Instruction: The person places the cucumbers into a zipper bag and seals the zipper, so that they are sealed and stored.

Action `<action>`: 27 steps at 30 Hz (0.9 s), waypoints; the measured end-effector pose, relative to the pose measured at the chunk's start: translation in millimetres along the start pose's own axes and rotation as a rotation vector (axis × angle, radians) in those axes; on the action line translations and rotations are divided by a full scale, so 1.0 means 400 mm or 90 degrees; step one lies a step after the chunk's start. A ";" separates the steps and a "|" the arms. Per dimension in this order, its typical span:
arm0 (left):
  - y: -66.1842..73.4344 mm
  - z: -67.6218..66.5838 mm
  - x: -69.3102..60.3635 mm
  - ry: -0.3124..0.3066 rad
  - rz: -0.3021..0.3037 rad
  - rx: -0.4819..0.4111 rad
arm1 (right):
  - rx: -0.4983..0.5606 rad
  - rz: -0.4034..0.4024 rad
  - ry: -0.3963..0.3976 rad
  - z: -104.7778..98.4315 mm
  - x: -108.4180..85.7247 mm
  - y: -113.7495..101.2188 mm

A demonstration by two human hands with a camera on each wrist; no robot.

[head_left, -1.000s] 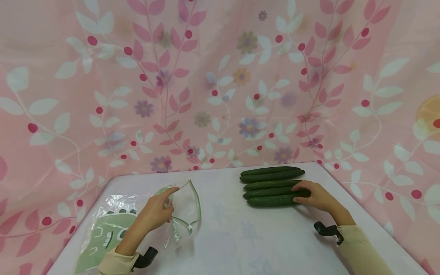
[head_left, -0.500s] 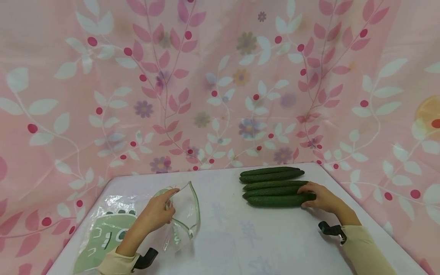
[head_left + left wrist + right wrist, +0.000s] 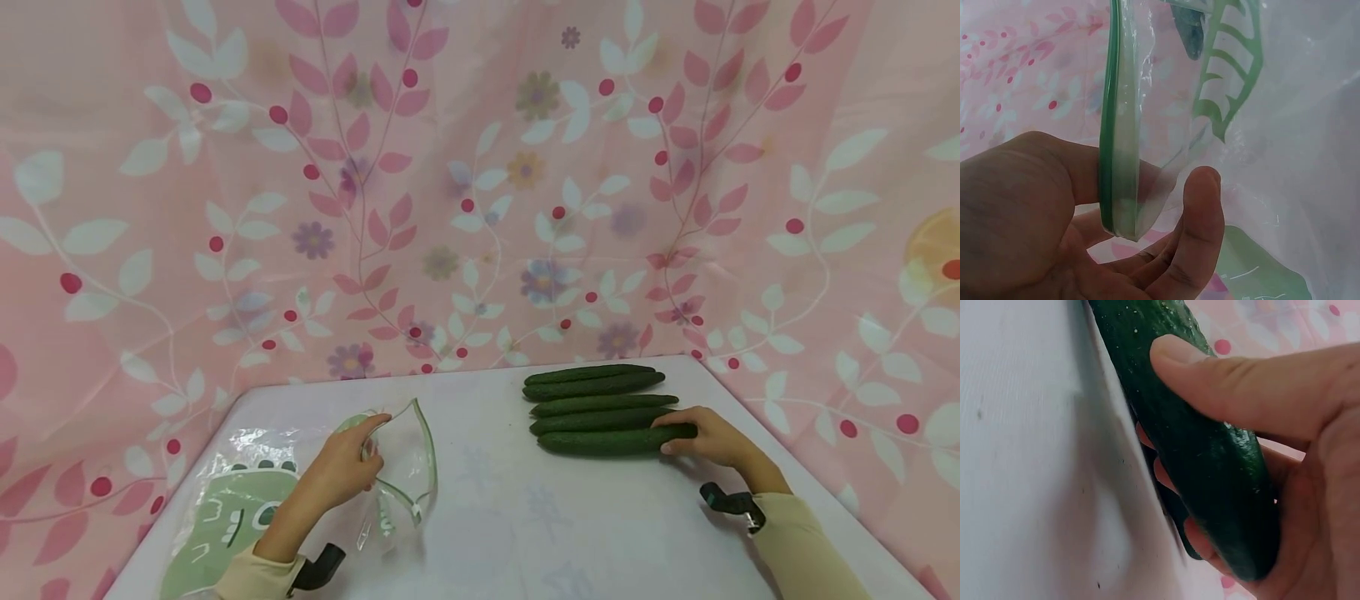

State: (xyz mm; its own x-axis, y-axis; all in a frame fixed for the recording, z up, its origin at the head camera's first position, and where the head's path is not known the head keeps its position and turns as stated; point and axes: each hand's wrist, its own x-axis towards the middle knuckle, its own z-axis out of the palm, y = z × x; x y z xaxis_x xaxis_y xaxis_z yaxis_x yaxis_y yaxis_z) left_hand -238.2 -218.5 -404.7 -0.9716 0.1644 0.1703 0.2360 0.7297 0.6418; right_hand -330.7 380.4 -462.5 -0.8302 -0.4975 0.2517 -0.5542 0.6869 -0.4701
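On the left, my left hand [image 3: 341,467] holds the rim of a clear plastic zip bag [image 3: 431,446] with a green cartoon print. The bag's mouth stands open toward the middle of the table. In the left wrist view, thumb and fingers curl round the green zip strip [image 3: 1108,119]. At the right, my right hand [image 3: 712,437] grips the right end of the nearest cucumber [image 3: 600,442]. The right wrist view has the thumb on top of this dark green cucumber [image 3: 1191,444] and fingertips underneath. Two more cucumbers [image 3: 596,419] lie parallel just behind it.
Another pair of cucumbers [image 3: 592,383] lies near the back edge of the white table [image 3: 495,533]. A pink floral curtain [image 3: 480,183] hangs behind and along both sides. The bag's printed body [image 3: 232,525] lies flat at the left.
My right hand has slid right and slightly nearer, toward the cucumber's end. The nearest cucumber has shifted slightly toward me, apart from its neighbours. My left hand and the bag have hardly moved.
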 end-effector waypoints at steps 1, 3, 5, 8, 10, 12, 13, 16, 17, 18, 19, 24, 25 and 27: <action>-0.001 0.001 0.000 0.001 0.000 0.002 | 0.007 0.001 0.005 0.000 0.000 -0.002; -0.002 0.002 0.001 0.001 0.001 0.005 | 0.025 0.001 0.018 0.001 0.003 -0.008; -0.003 0.003 0.002 0.000 0.000 0.008 | 0.051 0.002 0.031 0.005 0.007 -0.017; -0.004 0.005 0.004 0.000 -0.002 0.010 | 0.088 0.013 0.042 0.014 0.018 -0.032; -0.005 0.006 0.004 0.002 -0.001 0.011 | 0.104 0.023 0.044 0.020 0.027 -0.045; -0.004 0.008 0.003 0.003 -0.003 0.008 | 0.116 0.039 0.043 0.027 0.035 -0.057; -0.003 0.008 0.002 0.004 -0.005 0.007 | 0.118 0.041 0.042 0.030 0.040 -0.063; 0.000 0.009 -0.001 0.003 -0.012 0.003 | 0.124 0.050 0.048 0.040 0.054 -0.083; 0.001 0.009 -0.001 0.004 -0.013 0.003 | 0.128 0.046 0.049 0.043 0.059 -0.089; 0.002 0.009 -0.002 0.005 -0.014 0.003 | 0.130 0.040 0.051 0.046 0.064 -0.095; 0.003 0.009 -0.002 0.006 -0.013 0.005 | 0.132 0.034 0.052 0.048 0.068 -0.103; 0.006 0.007 -0.002 0.012 -0.003 0.011 | 0.135 0.033 0.057 0.060 0.085 -0.140; 0.006 0.007 -0.002 0.013 -0.001 0.013 | 0.133 0.031 0.058 0.061 0.088 -0.147; 0.007 0.008 -0.001 0.015 0.002 0.015 | 0.134 0.025 0.058 0.063 0.093 -0.160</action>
State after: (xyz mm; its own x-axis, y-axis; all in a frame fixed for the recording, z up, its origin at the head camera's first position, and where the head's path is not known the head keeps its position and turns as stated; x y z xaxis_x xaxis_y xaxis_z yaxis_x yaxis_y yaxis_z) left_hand -237.2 -214.6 -405.3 -0.9702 0.1514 0.1892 0.2378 0.7449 0.6233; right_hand -324.7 304.7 -444.5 -0.8583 -0.4164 0.3000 -0.5040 0.5741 -0.6452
